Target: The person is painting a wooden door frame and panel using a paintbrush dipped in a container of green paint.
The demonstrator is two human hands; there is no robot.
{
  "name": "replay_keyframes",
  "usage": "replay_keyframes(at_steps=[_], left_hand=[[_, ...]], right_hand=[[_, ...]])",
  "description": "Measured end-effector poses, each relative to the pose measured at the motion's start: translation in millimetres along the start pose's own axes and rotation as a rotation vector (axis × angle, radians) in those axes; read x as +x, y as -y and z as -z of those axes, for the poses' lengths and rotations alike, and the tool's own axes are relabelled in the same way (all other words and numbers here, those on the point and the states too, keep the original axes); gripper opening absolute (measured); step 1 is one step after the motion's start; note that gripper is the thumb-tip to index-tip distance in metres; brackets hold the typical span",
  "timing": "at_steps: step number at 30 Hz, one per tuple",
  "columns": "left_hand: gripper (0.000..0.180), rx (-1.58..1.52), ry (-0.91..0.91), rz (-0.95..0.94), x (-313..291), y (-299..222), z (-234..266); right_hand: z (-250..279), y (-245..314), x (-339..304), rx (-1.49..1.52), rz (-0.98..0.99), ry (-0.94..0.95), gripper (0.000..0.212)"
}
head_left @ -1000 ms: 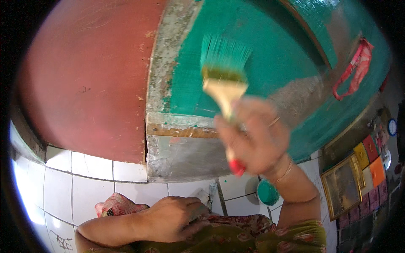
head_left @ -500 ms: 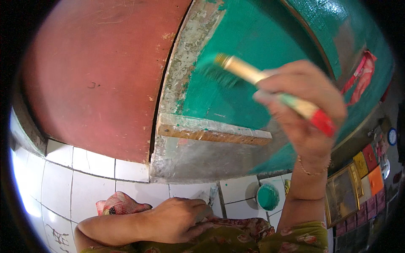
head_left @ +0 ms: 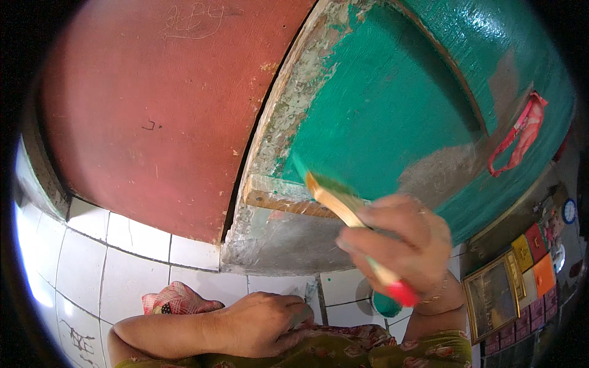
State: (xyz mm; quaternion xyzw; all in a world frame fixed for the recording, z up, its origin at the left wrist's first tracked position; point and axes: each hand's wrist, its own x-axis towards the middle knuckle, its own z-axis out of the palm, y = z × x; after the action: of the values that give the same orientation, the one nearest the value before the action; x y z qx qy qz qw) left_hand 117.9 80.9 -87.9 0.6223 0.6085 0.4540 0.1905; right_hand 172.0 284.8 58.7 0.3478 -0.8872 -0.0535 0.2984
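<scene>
My right hand (head_left: 402,245) is closed around a paintbrush (head_left: 334,202) with a pale wooden handle and a red end. The bristles, blurred by motion, are at the lower left of a green-painted wall panel (head_left: 380,116), just above a wooden ledge (head_left: 261,191). Bare grey plaster (head_left: 285,98) borders the green on its left. My left hand (head_left: 267,322) rests low in front of my body, its fingers curled and partly hidden; I cannot make out anything in them. A pot of green paint (head_left: 386,305) stands on the floor, partly covered by my right hand and arm.
A reddish-brown door panel (head_left: 147,122) fills the left side. White floor tiles (head_left: 132,279) run below. A checked cloth (head_left: 181,299) lies by my left forearm. A pink cloth strip (head_left: 521,135) hangs on the right wall, and a gold picture frame (head_left: 491,297) stands lower right.
My right hand has moved down and to the left with the paintbrush, from the middle of the panel to near the ledge. My view has shifted slightly; my left hand stays resting.
</scene>
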Motion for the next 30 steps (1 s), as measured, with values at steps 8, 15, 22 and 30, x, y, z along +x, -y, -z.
replay_keyframes(at_steps=[8,15,22,30], left_hand=[[0.021,0.004,0.008,-0.033,1.9,0.8,-4.5],[0.024,0.043,0.029,0.009,2.5,-4.4,-3.6],[0.025,0.068,0.002,0.038,-1.9,-0.2,-3.9],[0.024,0.064,-0.01,-0.028,6.2,5.4,-6.7]], right_hand=[[32.8,-23.6,24.5,-0.226,-0.01,-0.444,0.025],[22.3,-60.1,39.8,-0.594,0.186,-0.445,0.03],[13.9,-35.6,21.1,-0.451,0.191,-0.378,0.028],[22.6,-64.0,49.8,-0.619,0.236,-0.47,0.03]])
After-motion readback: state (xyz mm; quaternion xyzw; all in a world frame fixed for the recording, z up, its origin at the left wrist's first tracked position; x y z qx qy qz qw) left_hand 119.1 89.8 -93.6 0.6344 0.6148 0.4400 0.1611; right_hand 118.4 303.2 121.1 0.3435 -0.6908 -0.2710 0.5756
